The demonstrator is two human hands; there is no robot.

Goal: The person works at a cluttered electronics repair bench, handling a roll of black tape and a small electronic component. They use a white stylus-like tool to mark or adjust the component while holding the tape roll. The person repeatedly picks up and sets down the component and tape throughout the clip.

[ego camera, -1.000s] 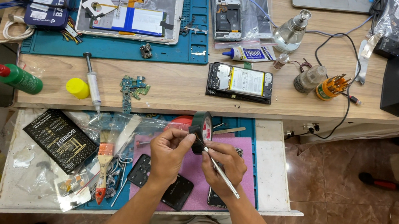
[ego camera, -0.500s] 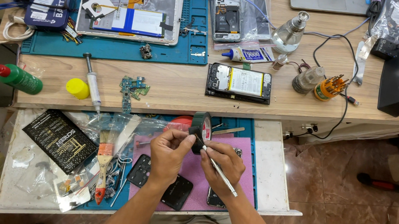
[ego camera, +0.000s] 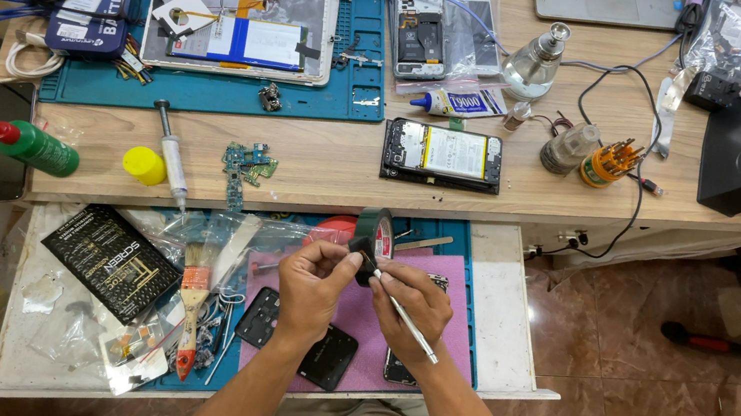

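Observation:
My left hand (ego camera: 314,281) and my right hand (ego camera: 412,304) meet over a pull-out drawer, both pinching a small dark part (ego camera: 364,265) between their fingertips. The right hand also holds thin metal tweezers (ego camera: 408,318), the tips at the part and the shaft running back over the palm. A roll of green tape (ego camera: 378,231) stands on edge just beyond the fingers. Under the hands lies a purple mat (ego camera: 428,340) with dark phone parts (ego camera: 326,357) on it.
A wooden desk (ego camera: 317,163) carries an opened phone (ego camera: 444,155), a blue work mat (ego camera: 209,88) with a dismantled tablet (ego camera: 236,37), a syringe (ego camera: 171,153), a green bottle (ego camera: 36,147), a glass bottle (ego camera: 532,62) and cables. A brush (ego camera: 190,308) and a black box (ego camera: 111,262) lie in the drawer.

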